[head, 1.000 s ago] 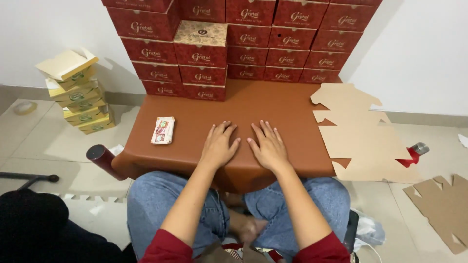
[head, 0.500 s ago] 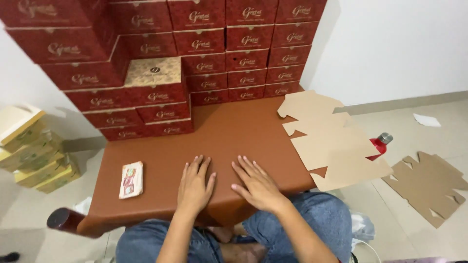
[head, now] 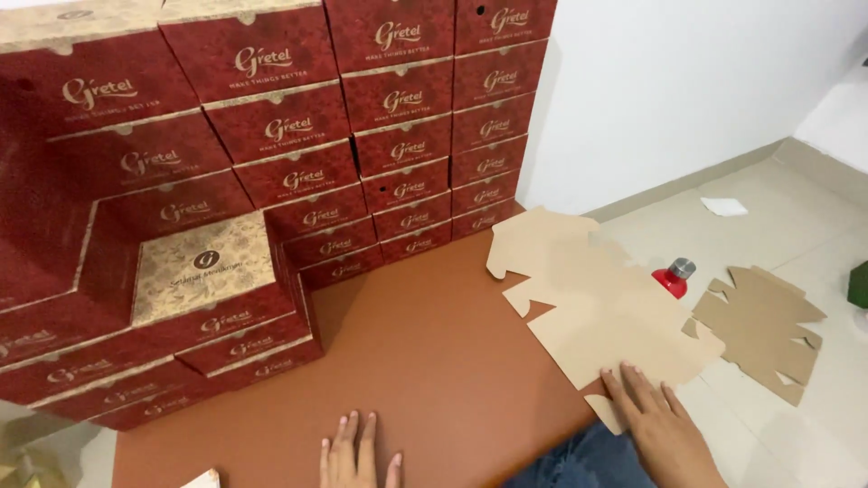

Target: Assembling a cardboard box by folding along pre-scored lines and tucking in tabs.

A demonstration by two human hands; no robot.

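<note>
Reaching for a flat box blank at the right edge of the mat

Far left, red boxes [head: 271, 154] stand stacked against the wall, one showing a gold lid [head: 203, 267]; the left hand [head: 357, 456] lies flat on the brown mat [head: 434, 361], fingers spread, holding nothing; to the right, the right hand [head: 660, 425] rests open, fingertips [head: 624, 380] touching the near edge of the cardboard blank [head: 597, 307], not yet pinching it; a red bottle [head: 671, 280] and a second blank [head: 759, 325] lie on the floor further right. Judged step: taking up the blank; next calls for closing the fingers on its near edge and drawing it onto the mat
</note>
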